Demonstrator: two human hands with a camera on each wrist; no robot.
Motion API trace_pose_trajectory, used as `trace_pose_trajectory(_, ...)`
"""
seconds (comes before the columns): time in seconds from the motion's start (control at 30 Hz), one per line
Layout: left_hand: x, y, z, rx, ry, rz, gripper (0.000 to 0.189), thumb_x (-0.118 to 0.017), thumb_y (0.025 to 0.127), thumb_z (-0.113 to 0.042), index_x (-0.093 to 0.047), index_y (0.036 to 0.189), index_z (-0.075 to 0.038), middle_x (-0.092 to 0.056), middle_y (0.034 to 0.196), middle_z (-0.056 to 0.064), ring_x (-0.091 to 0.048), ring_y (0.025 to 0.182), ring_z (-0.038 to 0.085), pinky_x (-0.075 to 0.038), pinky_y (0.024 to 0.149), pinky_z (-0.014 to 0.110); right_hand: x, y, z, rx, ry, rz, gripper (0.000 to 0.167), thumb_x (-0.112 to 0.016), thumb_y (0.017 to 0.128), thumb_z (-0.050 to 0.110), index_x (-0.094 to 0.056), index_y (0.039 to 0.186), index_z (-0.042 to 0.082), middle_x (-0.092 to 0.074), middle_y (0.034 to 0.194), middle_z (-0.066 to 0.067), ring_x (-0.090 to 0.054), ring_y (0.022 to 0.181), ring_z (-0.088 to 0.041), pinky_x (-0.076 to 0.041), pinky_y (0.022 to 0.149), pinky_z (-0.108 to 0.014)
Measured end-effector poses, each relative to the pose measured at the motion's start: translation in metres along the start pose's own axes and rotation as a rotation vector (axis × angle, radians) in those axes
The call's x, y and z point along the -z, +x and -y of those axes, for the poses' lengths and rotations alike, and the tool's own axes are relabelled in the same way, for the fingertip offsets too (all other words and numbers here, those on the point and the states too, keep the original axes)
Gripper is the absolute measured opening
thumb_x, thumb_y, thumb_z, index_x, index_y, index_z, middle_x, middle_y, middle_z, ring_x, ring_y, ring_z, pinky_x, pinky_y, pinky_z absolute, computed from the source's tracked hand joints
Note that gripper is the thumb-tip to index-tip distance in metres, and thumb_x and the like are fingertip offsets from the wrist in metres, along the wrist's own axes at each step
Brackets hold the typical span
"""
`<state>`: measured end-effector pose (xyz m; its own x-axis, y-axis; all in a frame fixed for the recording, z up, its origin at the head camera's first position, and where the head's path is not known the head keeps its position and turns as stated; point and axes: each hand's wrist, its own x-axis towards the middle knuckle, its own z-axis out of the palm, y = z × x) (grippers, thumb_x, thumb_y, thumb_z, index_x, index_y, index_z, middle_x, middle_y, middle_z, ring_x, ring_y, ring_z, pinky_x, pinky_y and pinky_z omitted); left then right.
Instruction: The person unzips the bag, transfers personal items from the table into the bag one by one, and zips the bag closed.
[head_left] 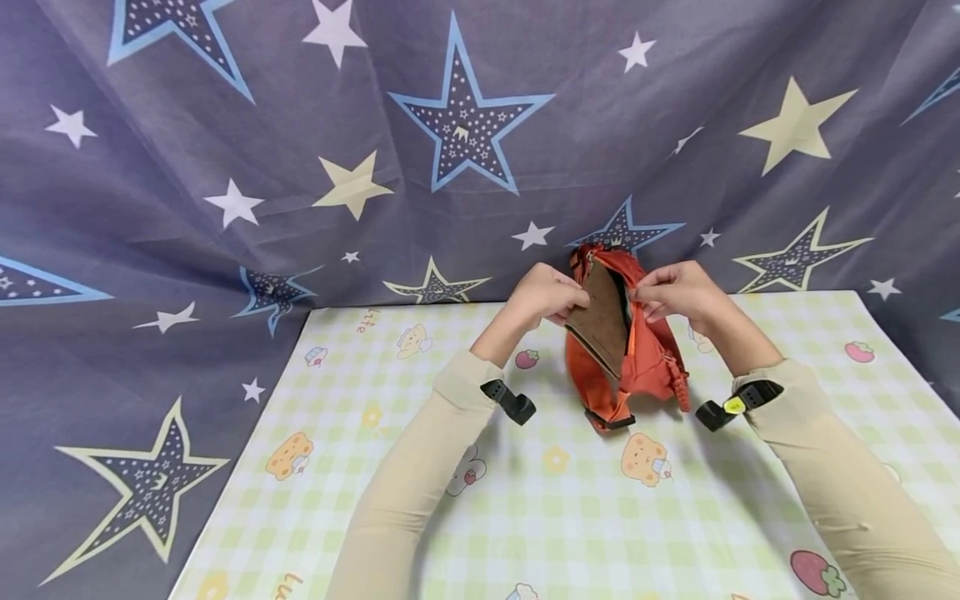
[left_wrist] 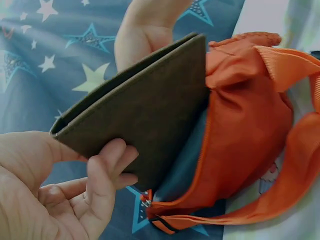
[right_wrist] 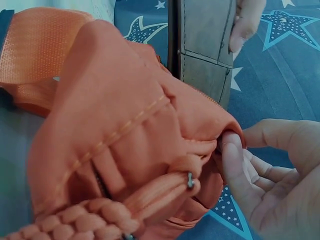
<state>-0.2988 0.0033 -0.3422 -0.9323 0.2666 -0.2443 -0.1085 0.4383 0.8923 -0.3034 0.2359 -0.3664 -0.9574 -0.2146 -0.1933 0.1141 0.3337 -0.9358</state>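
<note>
A brown folded wallet (head_left: 597, 310) stands partway in the open zipped mouth of an orange waist bag (head_left: 654, 367). My left hand (head_left: 547, 293) pinches the wallet near its outer corner, thumb on one face and fingers on the other. In the left wrist view, the wallet (left_wrist: 145, 105) sticks out of the bag (left_wrist: 250, 125) past the blue-grey lining. My right hand (head_left: 681, 293) pinches the fabric edge of the bag's mouth on the right. Up close in the right wrist view, its thumb and fingers grip a fold of the bag (right_wrist: 115, 115). The wallet's lower part is hidden inside.
An orange strap (head_left: 592, 379) with a black buckle (head_left: 617, 422) hangs toward the table. A braided orange cord (head_left: 678, 383) dangles at the bag's right side. The table (head_left: 375, 533) has a green checked cloth, and a star-patterned curtain (head_left: 420, 233) rises directly behind the bag.
</note>
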Motion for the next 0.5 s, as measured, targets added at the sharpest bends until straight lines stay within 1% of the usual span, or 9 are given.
trace_pose_trajectory(0.03,-0.001,0.001,-0.002,0.005,0.013,0.001,0.009,-0.072,0.086,-0.003,-0.077,0.079,-0.004,-0.064,0.069,0.002,-0.059,0.058,0.012,-0.061,0.062,0.030,0.000,0.000,0.000,-0.001,-0.001,0.001,0.019,-0.066,0.098,0.009,-0.068,0.104,-0.009,-0.070,0.069,0.006,-0.067,0.059,-0.006,-0.062,0.062,-0.026)
trace_pose_trajectory(0.1,-0.005,0.006,-0.004,0.020,0.028,0.004,0.019,-0.073,0.085,-0.002,-0.071,0.067,-0.008,-0.059,0.062,0.001,-0.057,0.056,0.013,-0.061,0.064,0.033,-0.002,-0.001,0.001,0.000,-0.011,-0.002,0.020,-0.065,0.098,0.008,-0.067,0.105,-0.010,-0.070,0.069,0.006,-0.067,0.059,-0.007,-0.061,0.062,-0.026)
trace_pose_trajectory(0.17,-0.010,0.012,-0.005,0.047,0.043,-0.002,0.030,-0.074,0.085,-0.003,-0.062,0.059,-0.012,-0.054,0.058,0.000,-0.056,0.055,0.013,-0.060,0.067,0.034,-0.003,-0.001,0.002,0.005,-0.027,-0.009,0.021,-0.065,0.098,0.007,-0.066,0.106,-0.012,-0.070,0.070,0.007,-0.066,0.058,-0.007,-0.061,0.061,-0.026)
trace_pose_trajectory(0.2,-0.012,0.015,-0.005,0.062,0.048,-0.009,0.034,-0.074,0.085,-0.004,-0.058,0.057,-0.013,-0.051,0.058,-0.001,-0.056,0.056,0.014,-0.060,0.067,0.034,-0.004,-0.001,0.003,0.006,-0.033,-0.011,0.022,-0.064,0.098,0.007,-0.065,0.107,-0.013,-0.071,0.070,0.007,-0.066,0.058,-0.007,-0.061,0.061,-0.026)
trace_pose_trajectory(0.27,-0.016,0.019,-0.005,0.091,0.043,-0.035,0.037,-0.074,0.086,-0.006,-0.054,0.057,-0.014,-0.050,0.062,-0.002,-0.057,0.060,0.014,-0.061,0.071,0.036,-0.005,-0.001,0.003,0.012,-0.039,-0.012,0.023,-0.063,0.098,0.007,-0.064,0.108,-0.015,-0.071,0.071,0.007,-0.066,0.058,-0.008,-0.061,0.062,-0.026)
trace_pose_trajectory(0.37,-0.018,0.021,-0.003,0.115,0.015,-0.048,0.034,-0.073,0.089,-0.009,-0.055,0.060,-0.013,-0.054,0.069,-0.002,-0.061,0.066,0.013,-0.063,0.077,0.036,-0.006,-0.001,0.002,0.002,-0.044,-0.015,0.026,-0.063,0.098,0.007,-0.063,0.110,-0.016,-0.071,0.072,0.007,-0.066,0.059,-0.008,-0.062,0.063,-0.027)
trace_pose_trajectory(0.43,-0.016,0.018,-0.002,0.108,-0.011,-0.036,0.029,-0.073,0.090,-0.009,-0.060,0.063,-0.011,-0.059,0.072,-0.002,-0.064,0.067,0.013,-0.064,0.077,0.036,-0.006,0.000,0.002,-0.006,-0.045,-0.011,0.027,-0.063,0.099,0.008,-0.062,0.112,-0.016,-0.071,0.072,0.007,-0.066,0.059,-0.007,-0.062,0.064,-0.028)
trace_pose_trajectory(0.5,-0.013,0.013,-0.003,0.089,-0.025,-0.006,0.027,-0.074,0.090,-0.010,-0.064,0.065,-0.009,-0.061,0.070,-0.001,-0.063,0.062,0.012,-0.063,0.071,0.032,-0.005,0.000,0.001,-0.017,-0.050,-0.013,0.029,-0.064,0.099,0.010,-0.062,0.113,-0.015,-0.070,0.072,0.007,-0.067,0.060,-0.007,-0.062,0.064,-0.028)
